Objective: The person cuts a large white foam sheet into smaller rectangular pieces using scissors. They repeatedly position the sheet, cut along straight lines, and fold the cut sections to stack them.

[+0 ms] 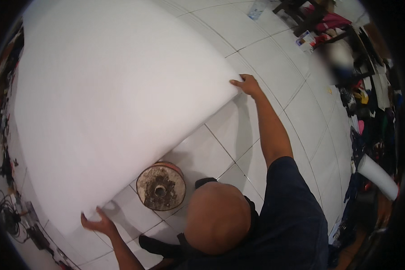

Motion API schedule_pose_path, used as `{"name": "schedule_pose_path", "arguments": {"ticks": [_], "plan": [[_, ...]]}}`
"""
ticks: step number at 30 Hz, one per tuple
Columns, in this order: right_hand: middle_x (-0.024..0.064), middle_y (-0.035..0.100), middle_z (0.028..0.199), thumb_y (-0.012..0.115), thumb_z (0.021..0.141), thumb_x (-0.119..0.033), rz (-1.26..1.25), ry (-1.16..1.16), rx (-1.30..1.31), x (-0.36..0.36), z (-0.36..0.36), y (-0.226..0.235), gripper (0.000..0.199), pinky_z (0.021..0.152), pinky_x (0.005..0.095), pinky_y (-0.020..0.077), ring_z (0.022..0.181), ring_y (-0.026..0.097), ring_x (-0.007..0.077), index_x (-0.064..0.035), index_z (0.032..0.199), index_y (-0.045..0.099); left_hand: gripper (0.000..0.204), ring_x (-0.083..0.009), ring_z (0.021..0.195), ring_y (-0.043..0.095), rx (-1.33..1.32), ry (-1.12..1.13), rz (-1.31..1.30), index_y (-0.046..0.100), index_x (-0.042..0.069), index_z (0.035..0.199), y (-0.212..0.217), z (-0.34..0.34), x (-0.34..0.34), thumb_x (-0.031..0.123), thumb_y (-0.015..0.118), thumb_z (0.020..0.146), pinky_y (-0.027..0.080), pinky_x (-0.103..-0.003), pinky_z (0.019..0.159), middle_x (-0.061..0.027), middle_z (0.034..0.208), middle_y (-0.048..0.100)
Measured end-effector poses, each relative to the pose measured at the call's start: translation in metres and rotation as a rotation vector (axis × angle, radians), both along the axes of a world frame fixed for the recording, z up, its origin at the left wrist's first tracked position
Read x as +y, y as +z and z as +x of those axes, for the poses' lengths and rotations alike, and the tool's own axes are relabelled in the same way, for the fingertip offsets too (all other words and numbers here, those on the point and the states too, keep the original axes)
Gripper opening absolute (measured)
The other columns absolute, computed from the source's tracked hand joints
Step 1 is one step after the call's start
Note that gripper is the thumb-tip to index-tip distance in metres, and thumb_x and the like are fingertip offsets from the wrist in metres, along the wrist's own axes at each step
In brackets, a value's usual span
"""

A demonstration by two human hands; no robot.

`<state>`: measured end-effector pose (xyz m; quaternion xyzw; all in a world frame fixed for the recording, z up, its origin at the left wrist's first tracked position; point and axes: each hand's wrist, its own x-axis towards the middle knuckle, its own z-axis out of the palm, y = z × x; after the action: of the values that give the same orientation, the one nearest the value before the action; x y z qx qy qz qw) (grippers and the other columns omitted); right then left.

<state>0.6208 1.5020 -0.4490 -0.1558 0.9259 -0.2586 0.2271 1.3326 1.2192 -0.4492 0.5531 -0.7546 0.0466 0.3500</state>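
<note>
A large white sheet (121, 85) spreads across the floor, its near edge running slantwise from lower left to upper right. My right hand (247, 85) grips the right corner of that edge, the thumb lying on top and the fingers partly hidden. At the left end of the edge is my left hand (100, 223), its thumb and fingers spread apart; it looks slightly blurred. Between my hands, close against the near edge, a round drum or spool (161, 186) shows a dirty brown-and-cream face with a hole in the middle.
White tiles (297, 121) cover the floor. A clear plastic bottle or cup (257, 10) stands at the far right. Dark furniture (301, 15) and heaped cloth line the right side, with a white roll (377, 177) among them. Black cables (10, 213) lie at the left.
</note>
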Motion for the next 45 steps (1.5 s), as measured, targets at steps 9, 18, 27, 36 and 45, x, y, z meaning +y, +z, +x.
{"name": "schedule_pose_path", "arguments": {"ticks": [9, 18, 27, 36, 45], "plan": [[0.0202, 0.061, 0.126, 0.073, 0.081, -0.051, -0.054, 0.047, 0.127, 0.007, -0.013, -0.016, 0.083, 0.098, 0.0357, 0.0451, 0.114, 0.059, 0.0284, 0.0085, 0.134, 0.049, 0.080, -0.0437, 0.144, 0.020, -0.641, -0.616, 0.428, 0.032, 0.008, 0.150, 0.008, -0.061, -0.031, 0.041, 0.067, 0.085, 0.014, -0.062, 0.114, -0.0228, 0.158, 0.018], [0.0202, 0.035, 0.151, 0.064, 0.078, -0.068, 0.031, -0.064, -0.387, -0.003, 0.007, 0.021, 0.100, 0.110, 0.0558, 0.0225, 0.142, 0.025, 0.0400, -0.0052, 0.149, 0.031, 0.076, -0.0417, 0.144, 0.021, -0.585, -0.611, 0.360, 0.037, 0.009, 0.148, -0.013, -0.048, -0.026, 0.047, 0.063, 0.087, 0.014, -0.060, 0.115, -0.0208, 0.157, 0.023], [0.0214, 0.028, 0.154, 0.064, 0.076, -0.069, -0.009, -0.086, -0.446, 0.005, 0.003, 0.011, 0.107, 0.112, 0.0593, 0.0197, 0.142, 0.026, 0.0391, -0.0027, 0.151, 0.026, 0.078, -0.0404, 0.144, 0.024, -0.577, -0.568, 0.339, 0.039, 0.007, 0.146, -0.015, -0.054, -0.020, 0.057, 0.056, 0.088, 0.015, -0.058, 0.116, -0.0208, 0.156, 0.026], [0.0284, 0.038, 0.145, 0.068, 0.073, -0.070, 0.123, -0.090, -0.235, 0.010, -0.008, 0.010, 0.114, 0.112, 0.0502, 0.0297, 0.138, 0.034, 0.0397, 0.0065, 0.147, 0.027, 0.075, -0.0398, 0.143, 0.026, -0.547, -0.581, 0.338, 0.039, 0.011, 0.147, -0.022, -0.059, -0.023, 0.055, 0.057, 0.088, 0.016, -0.060, 0.115, -0.0194, 0.156, 0.027], [0.0047, 0.064, 0.087, 0.085, 0.072, -0.031, -0.334, 0.675, 0.216, -0.084, 0.260, 0.078, 0.051, 0.069, 0.0323, 0.0490, 0.076, 0.061, 0.0176, -0.0071, 0.112, 0.064, 0.078, -0.0400, 0.140, 0.031, -0.534, -0.550, 0.367, 0.038, 0.015, 0.148, -0.018, -0.047, -0.022, 0.044, 0.069, 0.083, 0.021, -0.059, 0.114, -0.0192, 0.155, 0.029]]}}
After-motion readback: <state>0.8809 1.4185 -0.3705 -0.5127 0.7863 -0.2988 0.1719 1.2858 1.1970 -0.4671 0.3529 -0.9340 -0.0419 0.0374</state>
